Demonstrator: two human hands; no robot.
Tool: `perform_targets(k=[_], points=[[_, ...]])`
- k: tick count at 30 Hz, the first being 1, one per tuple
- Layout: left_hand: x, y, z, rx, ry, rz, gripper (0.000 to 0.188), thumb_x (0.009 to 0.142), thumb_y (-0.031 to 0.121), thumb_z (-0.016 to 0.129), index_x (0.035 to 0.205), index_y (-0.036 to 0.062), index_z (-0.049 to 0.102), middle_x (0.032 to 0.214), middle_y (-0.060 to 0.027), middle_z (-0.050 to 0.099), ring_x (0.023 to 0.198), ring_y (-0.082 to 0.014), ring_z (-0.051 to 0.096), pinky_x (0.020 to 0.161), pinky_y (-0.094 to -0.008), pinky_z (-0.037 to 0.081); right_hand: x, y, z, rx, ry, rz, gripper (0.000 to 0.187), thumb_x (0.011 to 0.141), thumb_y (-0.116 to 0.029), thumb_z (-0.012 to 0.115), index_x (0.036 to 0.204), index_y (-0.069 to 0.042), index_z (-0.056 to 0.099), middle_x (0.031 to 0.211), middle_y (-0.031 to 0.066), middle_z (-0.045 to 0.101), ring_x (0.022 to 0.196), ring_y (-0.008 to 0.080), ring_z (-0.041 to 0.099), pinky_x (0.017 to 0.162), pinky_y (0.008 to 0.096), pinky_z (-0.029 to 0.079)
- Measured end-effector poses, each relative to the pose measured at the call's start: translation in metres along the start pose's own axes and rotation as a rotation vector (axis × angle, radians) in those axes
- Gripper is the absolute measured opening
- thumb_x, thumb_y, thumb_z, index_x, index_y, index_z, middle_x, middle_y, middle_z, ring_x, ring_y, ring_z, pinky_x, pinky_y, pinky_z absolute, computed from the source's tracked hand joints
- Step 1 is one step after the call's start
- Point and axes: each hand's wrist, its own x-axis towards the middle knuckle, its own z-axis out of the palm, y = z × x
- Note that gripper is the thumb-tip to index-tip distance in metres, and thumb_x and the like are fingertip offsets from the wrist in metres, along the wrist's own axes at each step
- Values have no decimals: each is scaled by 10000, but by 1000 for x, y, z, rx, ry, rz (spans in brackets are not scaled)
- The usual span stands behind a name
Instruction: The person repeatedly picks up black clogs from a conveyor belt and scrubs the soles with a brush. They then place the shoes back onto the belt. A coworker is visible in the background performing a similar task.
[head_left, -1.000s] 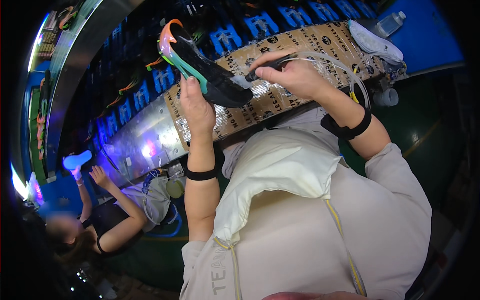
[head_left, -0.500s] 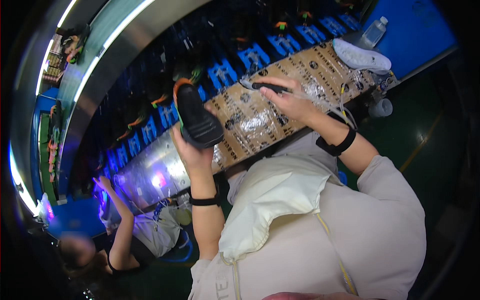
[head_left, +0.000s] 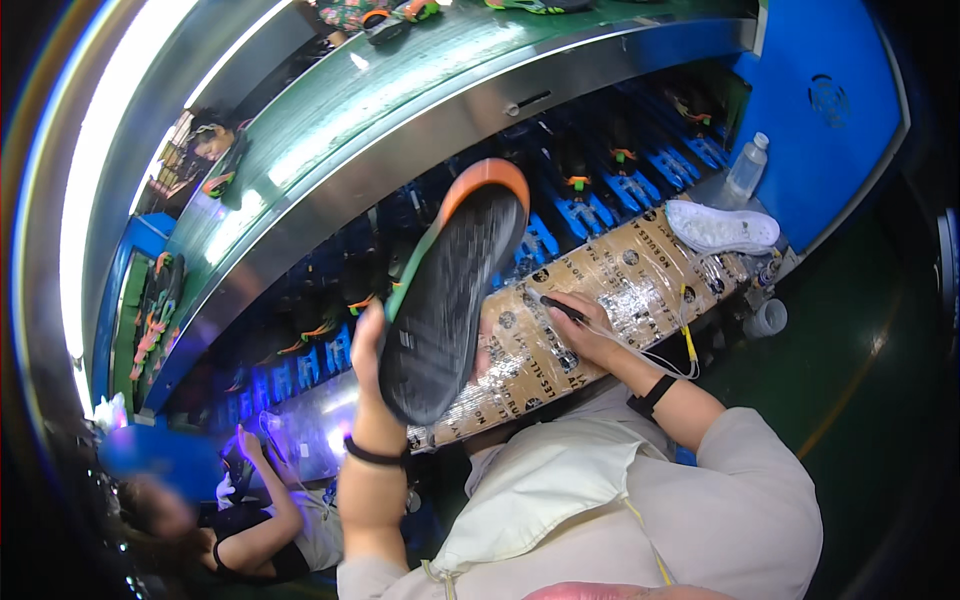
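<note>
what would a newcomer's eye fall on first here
Probably the black shoe sole with orange and green edging, held up mid-picture in the left hand. Next, the glaring white light strip curving down the left side, then the white shoe piece at the bench's right end, beside a clear bottle.

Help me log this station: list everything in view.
sole: one, black, orange, green, centre
bench: one, brown and grey, centre
tool: one, black, over bench
tubing: count unclear, whitish, near tool
shoe piece: one, white, bench's right end
bottle: one, clear, beyond shoe piece
cup: one, pale, by bench's edge
holders: several, blue, behind bench
conveyor: one, green, top
shoes: several, multicoloured, on conveyor
panel: one, blue, right
people: at least two, one in black, left
armbands: two, black, lower middle
left hand: one, bare, on sole
right hand: one, bare, on tool
</note>
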Motion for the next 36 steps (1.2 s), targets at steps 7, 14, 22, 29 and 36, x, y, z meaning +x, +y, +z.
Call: perform_targets(k=[7,14,22,29,36], points=[[181,102,98,108,-343,467,908,1119,637,315,1635,-102,201,1550,-415,427,1394,-587,507,1185,-583,483,-2,11,5,45,20,23,256,960,-79,748,1208,-17,767,1077,169,767,1001,309,731,917,387,555],[128,147,19,778,-52,674,653,1097,443,603,1469,-90,537,1281,-304,706,1136,-393,742,1014,-495,600,-1,9,4,10,-21,-9,263,980,-92,711,1216,20,745,1076,191,762,985,325,735,895,397,558],[-56,392,-199,2430,1489,386,699,948,441,676,1530,72,560,1421,-324,633,1322,-459,627,1100,-539,509,2,0,8,9,-59,9,272,979,-111,707,1214,23,738,1090,207,750,959,354,724,875,414,564],[-138,476,-307,2427,1321,285,730,875,111,528,1598,67,439,1398,-358,622,1313,-498,605,1128,-534,473,5,-2,2,-31,-120,23,299,965,-114,723,1238,5,741,1063,205,752,936,331,717,827,411,567],[-110,449,-290,2468,1140,529,460,943,195,718,1355,-7,687,1205,-258,719,1142,-450,682,1017,-500,525,-4,31,2,-188,-61,-161,307,971,-156,757,1248,-25,757,1093,184,770,954,335,736,841,404,581]])
